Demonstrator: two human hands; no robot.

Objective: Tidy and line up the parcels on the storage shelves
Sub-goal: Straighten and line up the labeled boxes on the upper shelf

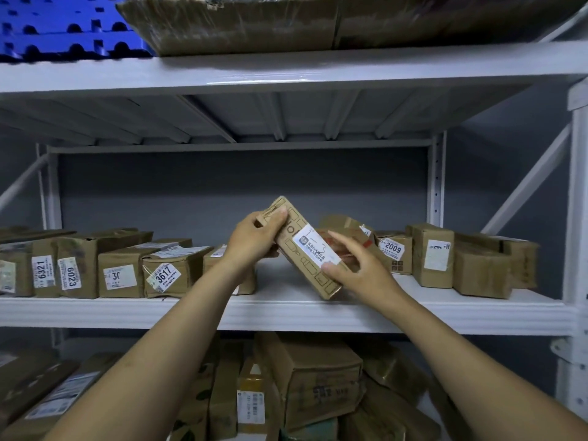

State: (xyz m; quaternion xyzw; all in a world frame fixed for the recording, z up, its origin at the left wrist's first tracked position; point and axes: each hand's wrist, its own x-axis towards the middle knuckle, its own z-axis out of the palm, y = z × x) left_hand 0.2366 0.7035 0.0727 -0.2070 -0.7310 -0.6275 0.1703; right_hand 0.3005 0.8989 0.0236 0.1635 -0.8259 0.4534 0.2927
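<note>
Gripping the tilted, flat brown cardboard parcel (pixel 302 249), we close left hand (pixel 254 240) and right hand (pixel 356 268) fingers around its ends above the white metal shelf (pixel 286 310).

The long parcel (pixel 304 249) you hold in your hands is brown cardboard, matt, with line drawings printed on it and a smooth white paper label (pixel 313 245). The shelf (pixel 286 310) in front of you looks like painted metal, white and a little glossy. The parcels beside it, such as the box marked 3617 (pixel 167 278), are matt cardboard with shiny clear tape and paper stickers. Up at the left you see a blue pallet (pixel 63 27) of hard, smooth plastic.
</note>
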